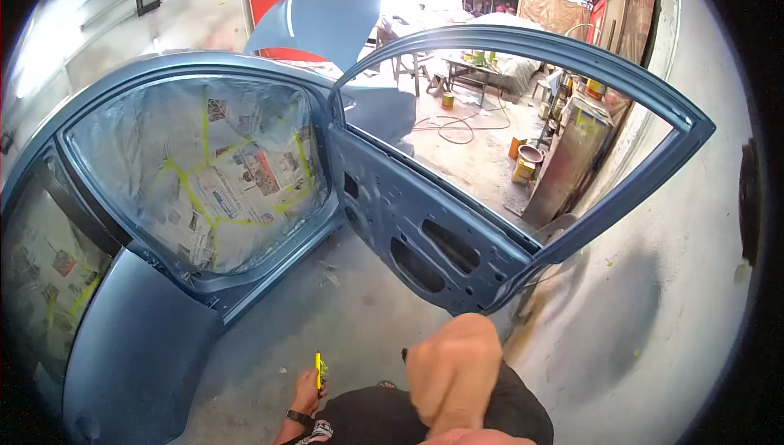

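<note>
From where I stand, the blue car [188, 64] fills the dial from seven o'clock round to eleven. Its open door [408, 216] swings out from the centre, the window frame arching toward two, bare inner panel facing us. The raised bonnet [322, 20] stands at eleven. Over at nine, clear sheeting and newspaper masking [245, 180], edged with yellow-green tape, covers the doorway beside it. A few tins [523, 171] sit between two and three, seen through the window frame.

The person's right hand [456, 355] looms at five o'clock, just below the door's lower corner; it's blurred and I can't tell how its fingers stand or whether they hold anything. The left hand [308, 393], lower down near seven, has its fingers clamped on a slim yellow tool [318, 370], held upright above the grey floor [269, 347]. A dark watch [299, 418] circles that wrist, and little green scraps [324, 369] show beside the tool.
</note>
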A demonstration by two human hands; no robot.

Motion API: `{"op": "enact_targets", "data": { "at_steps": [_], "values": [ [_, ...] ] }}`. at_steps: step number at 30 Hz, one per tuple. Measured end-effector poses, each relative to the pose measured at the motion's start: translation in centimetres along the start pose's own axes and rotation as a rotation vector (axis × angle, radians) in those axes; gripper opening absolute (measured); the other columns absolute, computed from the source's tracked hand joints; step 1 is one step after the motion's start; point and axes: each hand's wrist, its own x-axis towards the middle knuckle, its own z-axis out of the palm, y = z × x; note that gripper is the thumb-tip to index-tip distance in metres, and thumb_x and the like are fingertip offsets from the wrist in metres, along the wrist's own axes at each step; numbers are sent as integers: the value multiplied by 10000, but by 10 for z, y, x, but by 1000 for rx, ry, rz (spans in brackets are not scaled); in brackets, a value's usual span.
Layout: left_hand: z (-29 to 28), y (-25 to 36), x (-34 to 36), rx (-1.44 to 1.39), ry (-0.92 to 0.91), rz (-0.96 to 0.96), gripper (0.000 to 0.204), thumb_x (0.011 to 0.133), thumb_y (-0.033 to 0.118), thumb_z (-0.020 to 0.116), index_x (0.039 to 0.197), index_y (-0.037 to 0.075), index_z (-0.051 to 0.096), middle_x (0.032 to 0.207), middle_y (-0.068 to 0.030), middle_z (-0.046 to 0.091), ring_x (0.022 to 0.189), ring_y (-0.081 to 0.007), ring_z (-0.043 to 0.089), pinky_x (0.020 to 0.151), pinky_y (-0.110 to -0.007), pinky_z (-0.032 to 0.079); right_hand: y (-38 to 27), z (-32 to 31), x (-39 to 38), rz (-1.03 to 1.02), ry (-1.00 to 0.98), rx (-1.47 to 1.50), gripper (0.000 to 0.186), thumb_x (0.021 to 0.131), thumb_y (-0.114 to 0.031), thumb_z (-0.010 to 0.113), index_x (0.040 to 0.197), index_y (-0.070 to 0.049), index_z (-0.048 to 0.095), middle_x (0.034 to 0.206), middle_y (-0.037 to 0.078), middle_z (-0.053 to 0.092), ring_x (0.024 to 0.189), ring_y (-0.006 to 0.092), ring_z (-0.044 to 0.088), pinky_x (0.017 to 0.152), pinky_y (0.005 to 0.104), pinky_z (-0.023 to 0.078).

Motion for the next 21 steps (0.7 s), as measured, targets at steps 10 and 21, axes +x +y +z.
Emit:
{"op": "enact_targets", "data": {
  "at_steps": [10, 21],
  "values": [
    [32, 0, -15, 331, -53, 338, 172, 957, 267, 477, 970, 97, 500, 742, -44, 523, 542, -119, 460, 441, -271, 388, 69, 49, -46, 448, -111, 181, 347, 854, -263, 633, 1102, -22, 660, 1059, 225, 639, 890, 349, 616, 729, 578, 444],
    [83, 42, -58, -142, 18, 336, 205, 980, 289, 468, 993, 87, 501, 758, -20, 520, 554, -80, 436, 454, -227, 356, 126, 86, -126, 156, 380, 425, 416, 912, -375, 601, 996, 25, 681, 856, 139, 649, 810, 282, 591, 777, 405, 440]
  ]
}}
